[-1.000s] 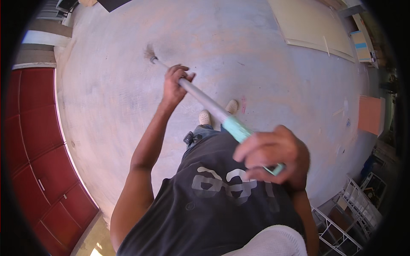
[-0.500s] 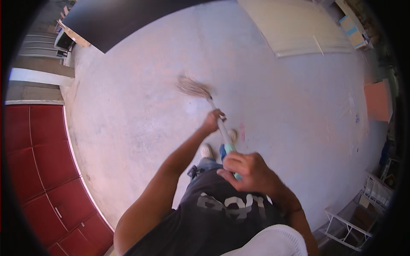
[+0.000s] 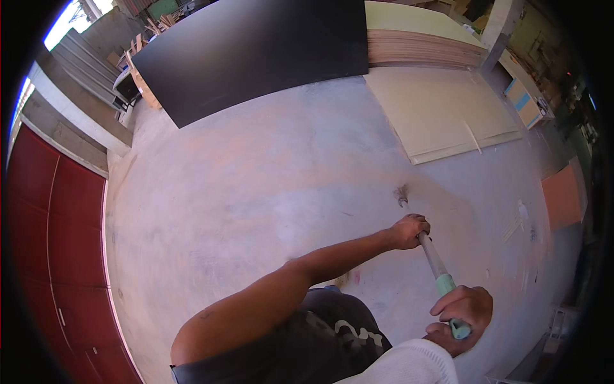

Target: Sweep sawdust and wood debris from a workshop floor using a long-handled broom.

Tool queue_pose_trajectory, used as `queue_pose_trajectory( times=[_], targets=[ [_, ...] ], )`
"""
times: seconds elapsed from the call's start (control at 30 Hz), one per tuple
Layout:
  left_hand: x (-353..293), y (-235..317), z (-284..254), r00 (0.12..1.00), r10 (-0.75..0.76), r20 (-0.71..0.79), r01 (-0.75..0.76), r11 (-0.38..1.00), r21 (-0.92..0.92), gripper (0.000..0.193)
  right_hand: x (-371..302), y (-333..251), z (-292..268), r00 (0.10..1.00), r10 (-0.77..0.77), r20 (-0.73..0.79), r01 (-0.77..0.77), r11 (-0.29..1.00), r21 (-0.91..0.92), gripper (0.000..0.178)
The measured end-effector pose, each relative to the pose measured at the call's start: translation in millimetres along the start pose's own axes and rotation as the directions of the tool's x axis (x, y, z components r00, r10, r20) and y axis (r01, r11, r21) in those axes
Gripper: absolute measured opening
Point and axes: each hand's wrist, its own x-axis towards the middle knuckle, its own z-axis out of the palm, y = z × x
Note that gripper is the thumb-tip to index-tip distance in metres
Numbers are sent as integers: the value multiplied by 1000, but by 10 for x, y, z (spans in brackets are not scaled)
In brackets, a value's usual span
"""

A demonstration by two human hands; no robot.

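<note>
One mop (image 3: 435, 261), gripped twice: right hand (image 3: 474, 307) clenched around green handle end (image 3: 446, 283), left hand (image 3: 409, 232) wrapped around grey shaft (image 3: 429, 249) farther forward. Mop head (image 3: 401, 193) just beyond left grip, over floor (image 3: 256, 192). Pale lettering (image 3: 361, 337) on dark shirt (image 3: 281, 352), left of right grip, only partly visible.

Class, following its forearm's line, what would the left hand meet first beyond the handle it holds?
Probably the orange panel at the right; the left hand might pass above it, since depth is unclear.
</note>
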Motion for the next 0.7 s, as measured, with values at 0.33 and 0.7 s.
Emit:
queue_pose_trajectory(
  times=[0.33, 0.7],
  targets=[
    [-2890, -432, -1791, 814, -268, -515, 385, 913, 133, 22, 1126, 478, 1275, 892, -183, 413, -127, 776, 618, 39],
    [-5403, -1603, -2531, 190, -329, -925, 823, 567, -33, 16, 2366, 328, 4223, 473, -448, 759, -109, 825, 555, 24]
  ],
)
